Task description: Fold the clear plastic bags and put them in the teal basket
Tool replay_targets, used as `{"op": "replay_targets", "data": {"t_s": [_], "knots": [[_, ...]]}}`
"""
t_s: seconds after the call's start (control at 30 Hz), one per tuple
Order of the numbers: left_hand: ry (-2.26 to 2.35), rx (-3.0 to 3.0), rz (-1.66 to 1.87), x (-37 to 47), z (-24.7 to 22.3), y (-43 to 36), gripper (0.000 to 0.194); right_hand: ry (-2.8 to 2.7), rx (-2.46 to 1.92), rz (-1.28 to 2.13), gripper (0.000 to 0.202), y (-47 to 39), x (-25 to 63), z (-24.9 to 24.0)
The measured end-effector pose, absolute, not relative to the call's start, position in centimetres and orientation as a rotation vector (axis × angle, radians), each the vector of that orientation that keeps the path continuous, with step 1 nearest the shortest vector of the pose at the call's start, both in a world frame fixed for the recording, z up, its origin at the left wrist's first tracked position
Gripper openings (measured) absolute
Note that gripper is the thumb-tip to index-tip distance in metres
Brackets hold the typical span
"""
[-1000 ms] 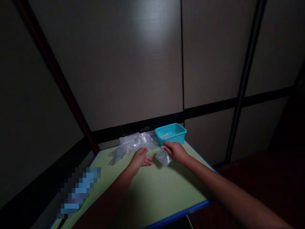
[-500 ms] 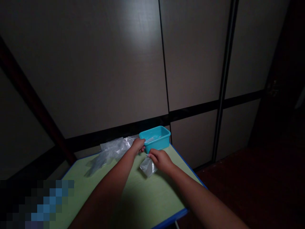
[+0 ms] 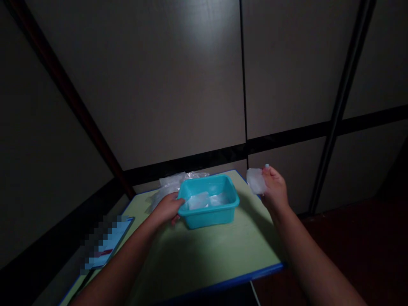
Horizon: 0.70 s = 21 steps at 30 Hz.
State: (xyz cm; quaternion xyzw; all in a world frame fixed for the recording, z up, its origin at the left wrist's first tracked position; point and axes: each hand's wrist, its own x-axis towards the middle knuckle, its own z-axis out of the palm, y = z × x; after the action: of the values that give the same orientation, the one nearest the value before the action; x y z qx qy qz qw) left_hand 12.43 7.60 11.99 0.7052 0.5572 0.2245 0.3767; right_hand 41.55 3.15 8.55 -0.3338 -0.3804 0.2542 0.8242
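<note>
My left hand (image 3: pixel 168 208) is closed on the left rim of a turquoise plastic basin (image 3: pixel 210 216), thumb over the edge and fingers below. In the basin lie whitish translucent plastic packets (image 3: pixel 198 200). Out to the right, above the table's right edge, my right hand (image 3: pixel 276 186) pinches a small, flat, translucent plastic packet (image 3: pixel 256 181). A small pale tip sticks up by the fingers; I cannot make out whether it belongs to the packet. Behind the basin and my left hand, crumpled clear plastic bags (image 3: pixel 172 182) are spread on the table, partly hidden.
The pale green table (image 3: pixel 248 238) has a blue edge. At its left side lies a flat, light-blue object (image 3: pixel 111 240), partly pixelated. A tall panelled cabinet (image 3: pixel 178 93) stands right behind the table. Dark reddish floor (image 3: pixel 347 238) shows at the right.
The basin has come nearer, with my left hand now on its rim. My right hand has lifted the packet from the tabletop up and to the right. The view has shifted too.
</note>
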Motion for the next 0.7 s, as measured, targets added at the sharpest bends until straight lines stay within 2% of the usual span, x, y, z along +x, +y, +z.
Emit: {"op": "replay_targets", "data": {"t_s": [0.13, 0.23, 0.4, 0.5, 0.6, 0.7], "knots": [[1.489, 1.682, 0.552, 6.4, 10.5, 4.1, 0.035, -0.864, -0.739, 0.605, 0.041, 3.8, 40.6, 7.5], [1.535, 1.621, 0.568, 3.6, 9.2, 2.3, 0.037, -0.909, -0.783, 0.664, 0.04, 4.3, 39.6, 6.7], [1.548, 1.614, 0.592, 2.6, 8.4, 0.5, 0.038, -1.007, -0.905, 0.698, 0.045, 4.7, 38.3, 6.4], [1.586, 1.62, 0.556, 2.5, 8.9, 0.0, 0.051, -1.053, -0.966, 0.707, 0.045, 4.7, 37.8, 6.3], [1.813, 1.686, 0.548, 2.0, 9.4, 0.0, 0.067, -1.073, -0.997, 0.7, 0.046, 4.8, 37.5, 5.9], [1.985, 1.875, 0.628, 1.1, 9.6, 0.4, 0.063, -1.105, -1.019, 0.691, 0.046, 5.0, 37.4, 5.4]]}}
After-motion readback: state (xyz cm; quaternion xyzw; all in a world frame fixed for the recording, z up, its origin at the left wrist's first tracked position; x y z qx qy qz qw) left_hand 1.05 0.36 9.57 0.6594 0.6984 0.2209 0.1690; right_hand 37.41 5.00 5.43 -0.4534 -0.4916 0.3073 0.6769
